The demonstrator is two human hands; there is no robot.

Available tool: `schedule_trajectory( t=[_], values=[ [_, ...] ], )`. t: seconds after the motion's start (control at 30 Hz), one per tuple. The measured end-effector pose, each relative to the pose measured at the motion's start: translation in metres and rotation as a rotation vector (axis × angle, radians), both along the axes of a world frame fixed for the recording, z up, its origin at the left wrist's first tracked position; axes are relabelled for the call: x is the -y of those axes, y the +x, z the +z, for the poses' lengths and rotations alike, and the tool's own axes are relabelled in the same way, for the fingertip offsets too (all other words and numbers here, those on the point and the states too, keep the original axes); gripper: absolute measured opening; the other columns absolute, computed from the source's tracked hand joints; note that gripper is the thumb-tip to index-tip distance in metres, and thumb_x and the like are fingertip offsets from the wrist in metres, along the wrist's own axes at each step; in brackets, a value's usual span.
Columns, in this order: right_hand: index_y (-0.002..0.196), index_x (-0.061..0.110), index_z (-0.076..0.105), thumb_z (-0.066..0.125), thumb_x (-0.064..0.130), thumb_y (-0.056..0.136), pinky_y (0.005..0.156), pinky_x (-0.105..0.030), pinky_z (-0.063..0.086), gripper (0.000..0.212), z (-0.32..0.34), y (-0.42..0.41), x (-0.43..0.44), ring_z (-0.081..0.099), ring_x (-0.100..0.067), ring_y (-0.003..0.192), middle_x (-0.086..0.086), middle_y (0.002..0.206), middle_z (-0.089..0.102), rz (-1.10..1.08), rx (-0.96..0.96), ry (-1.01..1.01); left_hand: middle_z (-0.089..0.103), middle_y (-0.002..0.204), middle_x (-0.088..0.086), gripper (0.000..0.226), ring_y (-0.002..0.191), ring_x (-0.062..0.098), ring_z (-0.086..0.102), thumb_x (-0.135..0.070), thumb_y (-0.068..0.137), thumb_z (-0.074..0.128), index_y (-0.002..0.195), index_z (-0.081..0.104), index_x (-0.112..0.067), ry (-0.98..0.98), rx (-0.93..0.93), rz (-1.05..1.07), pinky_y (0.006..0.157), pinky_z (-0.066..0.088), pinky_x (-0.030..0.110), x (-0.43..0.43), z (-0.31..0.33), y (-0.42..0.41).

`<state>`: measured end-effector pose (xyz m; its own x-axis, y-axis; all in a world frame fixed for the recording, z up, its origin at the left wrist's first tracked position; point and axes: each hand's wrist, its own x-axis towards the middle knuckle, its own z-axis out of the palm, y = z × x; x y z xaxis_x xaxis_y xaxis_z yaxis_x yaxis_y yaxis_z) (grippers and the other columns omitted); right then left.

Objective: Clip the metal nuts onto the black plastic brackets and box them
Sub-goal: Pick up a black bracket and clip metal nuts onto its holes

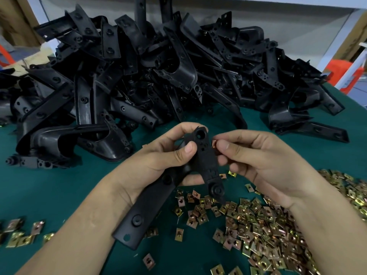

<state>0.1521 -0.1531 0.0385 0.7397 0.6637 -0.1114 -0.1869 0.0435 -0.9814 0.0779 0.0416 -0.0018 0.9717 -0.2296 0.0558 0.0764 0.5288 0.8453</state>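
Black plastic, moulded into a forked bracket (207, 161) with round bosses and holes, held up off the dark green cloth-covered surface (59, 195) at centre frame. Around its middle, the left grip (156, 157): thumb pressed on the near face, fingers curled behind, grasping the bracket firmly. Upper end, with a large round hole, pointing away; wide flat strap slanting down and left past the left wrist; narrower arm hanging down beside it. At the bracket's right edge, just below the round hole, the right grip (264, 161), thumb and forefinger pinching a small copper-coloured metal clip nut (214, 144) that touches the plastic; whether already seated on the edge, cannot tell. Other fingers of that grip loosely curled. On the surface at lower right, a wide scatter of square brass- and copper-toned clip nuts (268, 225), thickest under the right forearm, thinning toward the centre. At lower left, a small separate cluster (21, 240) of the same nuts. Across the far half of the surface, a tall tangled heap of black plastic brackets (158, 76), some curved like scoops, some flat strips with holes. Beyond the far right edge, something orange (341, 70), blurred. In the top left corner, brown cardboard (14, 16).
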Motion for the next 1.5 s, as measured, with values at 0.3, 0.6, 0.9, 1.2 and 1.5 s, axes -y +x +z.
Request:
schedule_trajectory(
  t=[0.3,0.6,0.9,1.2,1.5],
  values=[
    [0.089,0.015,0.081,0.078,0.028,0.068,0.048,-0.011,0.041,0.025,0.0,0.0,0.001,0.049,-0.001,0.051,0.003,0.071,0.069,0.081,0.012,-0.002,0.068,0.1,0.006,0.023,0.093,0.018,0.07,-0.012,0.091,0.06,0.111,0.068,-0.021,-0.048,0.011,-0.027,0.074,0.06,0.033,0.002,0.001,0.0],
    [0.09,0.015,0.081,0.078,0.026,0.07,0.047,-0.011,0.04,0.024,-0.003,0.001,0.0,0.048,-0.001,0.051,-0.001,0.078,0.072,0.079,0.002,0.022,0.069,0.099,0.003,0.022,0.098,0.017,0.069,-0.013,0.091,0.059,0.109,0.067,-0.023,-0.03,0.013,-0.039,0.075,0.061,0.032,0.002,0.001,0.0],
    [0.082,0.019,0.08,0.081,0.023,0.064,0.049,-0.012,0.043,0.019,0.0,-0.001,0.001,0.048,-0.002,0.048,0.006,0.062,0.06,0.114,-0.01,-0.005,0.065,0.093,0.006,0.023,0.076,0.018,0.066,-0.01,0.093,0.055,0.111,0.064,-0.022,0.064,0.044,-0.069,0.066,0.058,0.028,0.001,-0.002,0.002],
    [0.096,0.018,0.065,0.087,0.015,0.063,0.047,-0.014,0.04,0.04,-0.001,-0.004,0.001,0.046,-0.007,0.049,0.001,0.063,0.056,0.155,0.044,-0.094,0.057,0.109,0.021,0.04,0.084,0.024,0.071,-0.013,0.09,0.064,0.125,0.048,-0.023,0.112,-0.007,-0.163,0.068,0.062,0.035,0.001,-0.004,0.002],
    [0.11,0.005,0.071,0.059,0.001,0.086,0.071,-0.018,0.057,0.027,-0.008,0.008,0.0,0.073,-0.012,0.089,-0.011,0.106,0.076,-0.026,-0.152,0.099,0.075,0.1,0.009,0.019,0.086,0.016,0.075,-0.02,0.089,0.066,0.107,0.066,-0.012,-0.098,-0.201,0.175,0.066,0.06,0.024,0.002,0.001,0.004]
  ],
)
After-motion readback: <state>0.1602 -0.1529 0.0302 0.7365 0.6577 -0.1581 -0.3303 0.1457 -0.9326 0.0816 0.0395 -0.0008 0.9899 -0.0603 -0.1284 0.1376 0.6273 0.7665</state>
